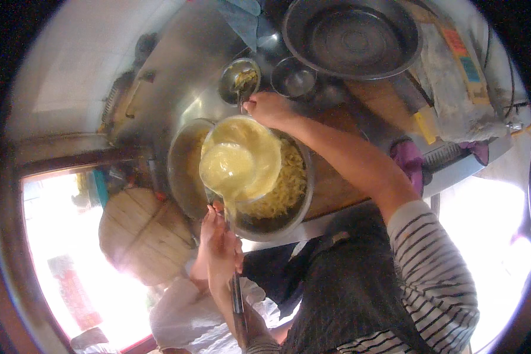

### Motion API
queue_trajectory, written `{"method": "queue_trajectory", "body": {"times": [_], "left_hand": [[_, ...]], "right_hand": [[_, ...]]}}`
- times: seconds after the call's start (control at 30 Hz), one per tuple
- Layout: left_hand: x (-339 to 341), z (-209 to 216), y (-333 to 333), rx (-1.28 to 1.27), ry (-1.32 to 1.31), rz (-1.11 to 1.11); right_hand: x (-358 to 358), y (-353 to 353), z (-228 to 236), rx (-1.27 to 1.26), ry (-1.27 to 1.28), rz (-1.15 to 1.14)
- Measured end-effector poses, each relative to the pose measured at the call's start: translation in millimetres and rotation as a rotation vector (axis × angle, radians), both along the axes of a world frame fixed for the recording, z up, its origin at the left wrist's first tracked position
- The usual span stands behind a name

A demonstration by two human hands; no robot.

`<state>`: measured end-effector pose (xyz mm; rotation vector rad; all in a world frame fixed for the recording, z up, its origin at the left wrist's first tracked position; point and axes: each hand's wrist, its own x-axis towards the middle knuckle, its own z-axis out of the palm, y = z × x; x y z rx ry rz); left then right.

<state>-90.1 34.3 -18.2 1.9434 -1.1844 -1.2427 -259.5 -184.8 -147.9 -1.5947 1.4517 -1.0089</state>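
Observation:
My left hand is closed around the dark long handle of a ladle. The ladle's bowl, full of pale yellow batter, sits over a round vessel of the same batter. At that vessel's far rim my right hand pinches a thin dark handle; I cannot tell exactly what it belongs to. Under the vessel, a large metal basin holds yellowish shreds. Close beside my left hand another hand, apparently a second person's, is closed near the vessel's near edge.
Past my right hand stand a small metal bowl with yellowish bits and a dark small bowl. A wide dark pan lies at the far right. A round wooden board and white clothing are at left.

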Motion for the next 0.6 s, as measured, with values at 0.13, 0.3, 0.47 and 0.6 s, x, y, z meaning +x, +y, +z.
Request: {"method": "queue_trajectory", "body": {"times": [0.13, 0.3, 0.47, 0.6], "left_hand": [[-28, 8, -7, 0.258, 0.143, 0.233], [-2, -27, -12, 0.248, 0.172, 0.082], [42, -48, -18, 0.175, 0.289, -0.08], [58, -44, -27, 0.266, 0.495, 0.072]], "right_hand": [[-12, 3, 2, 0.027, 0.014, 0.037], [5, 4, 5, 0.014, 0.125, 0.02], [30, 10, 9, -0.033, 0.147, -0.026], [27, 0, -4, 0.039, 0.08, -0.006]]}}
